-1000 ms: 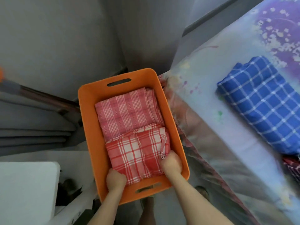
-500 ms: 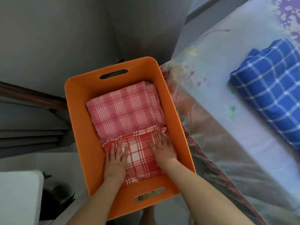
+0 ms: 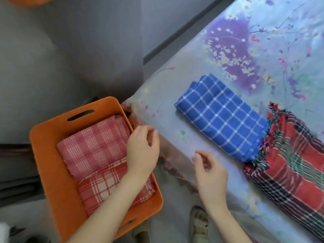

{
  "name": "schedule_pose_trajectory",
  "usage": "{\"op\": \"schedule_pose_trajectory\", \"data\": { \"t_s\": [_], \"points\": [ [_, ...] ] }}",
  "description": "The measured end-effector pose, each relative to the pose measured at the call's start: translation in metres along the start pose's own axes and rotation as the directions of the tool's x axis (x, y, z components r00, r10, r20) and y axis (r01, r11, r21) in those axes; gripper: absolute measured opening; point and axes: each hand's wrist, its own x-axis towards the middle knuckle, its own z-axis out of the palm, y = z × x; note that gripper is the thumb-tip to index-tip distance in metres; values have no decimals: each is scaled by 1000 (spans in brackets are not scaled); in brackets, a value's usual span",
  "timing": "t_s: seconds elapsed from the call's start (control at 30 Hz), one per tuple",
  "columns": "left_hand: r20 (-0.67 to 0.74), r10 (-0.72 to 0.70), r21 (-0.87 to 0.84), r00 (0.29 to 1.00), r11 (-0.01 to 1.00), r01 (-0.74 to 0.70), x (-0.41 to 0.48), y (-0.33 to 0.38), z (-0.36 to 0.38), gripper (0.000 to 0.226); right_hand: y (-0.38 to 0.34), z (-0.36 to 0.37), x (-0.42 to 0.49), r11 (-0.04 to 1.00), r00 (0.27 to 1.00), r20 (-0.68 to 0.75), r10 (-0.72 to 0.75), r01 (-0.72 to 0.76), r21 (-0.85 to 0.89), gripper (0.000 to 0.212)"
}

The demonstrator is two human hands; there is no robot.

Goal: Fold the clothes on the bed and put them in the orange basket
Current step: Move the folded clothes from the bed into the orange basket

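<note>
Both forearms (image 3: pixel 108 207) are bare, and the feet wear blurred, greyish-green shoes (image 3: pixel 199 223).

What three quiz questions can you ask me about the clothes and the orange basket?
1. True or false: the blue checked cloth lies in the orange basket.
2. How many folded cloths lie in the basket?
3. What do the left hand and the right hand hold? A nothing, B a cloth, C the basket.
Key: 1 false, the blue checked cloth lies on the bed; 2 two, a pink checked cloth and a red-and-white checked cloth; 3 A.
</note>
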Motion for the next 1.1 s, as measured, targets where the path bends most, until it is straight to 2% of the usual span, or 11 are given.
{"op": "schedule_pose_trajectory", "data": {
  "t_s": [0.07, 0.17, 0.27, 0.33, 0.4, 0.5, 0.67, 0.73, 0.8, 0.97, 1.1],
  "points": [
    [113, -161, -106, 980, 979, 173, 21, 37, 28, 41, 5, -22, 30, 752, 861, 75, 502, -478, 454, 32],
    [356, -464, -301, 811, 765, 570, 60, 66, 71, 71, 5, -44, 61, 87, 581, 413, 701, -645, 759, 45],
    [286, -485, -328, 826, 761, 560, 88, 78, 95, 86, 7, -52, 80, -105, 577, 466, 671, -548, 830, 34],
    [241, -452, -297, 859, 808, 509, 92, 91, 96, 67, 7, -50, 88, -144, 611, 450, 651, -483, 864, 43],
    [211, -448, -343, 869, 798, 495, 88, 98, 92, 33, 6, -47, 95, -164, 624, 429, 653, -436, 885, 46],
    [261, -451, -471, 853, 712, 521, 70, 91, 56, 22, 0, -43, 95, -132, 656, 386, 648, -402, 906, 30],
    [394, -461, -413, 795, 684, 601, 35, 23, -54, 59, -20, -30, 57, 175, 764, 457, 456, -580, 795, 40],
    [403, -545, -416, 735, 606, 678, 11, -18, -93, 79, -30, -9, 33, 362, 737, 557, 384, -675, 643, 48],
    [358, -634, -434, 685, 536, 724, -18, -61, -120, 67, -34, 24, 4, 482, 694, 608, 385, -713, 510, 44],
    [182, -868, -474, 462, 335, 815, -86, -138, -120, 44, 2, 103, -66, 509, 597, 630, 497, -788, 346, 50],
    [91, -923, -369, 374, 317, 874, -122, -182, -84, 46, 39, 139, -92, 575, 575, 521, 630, -797, 184, 44]
  ]
}}
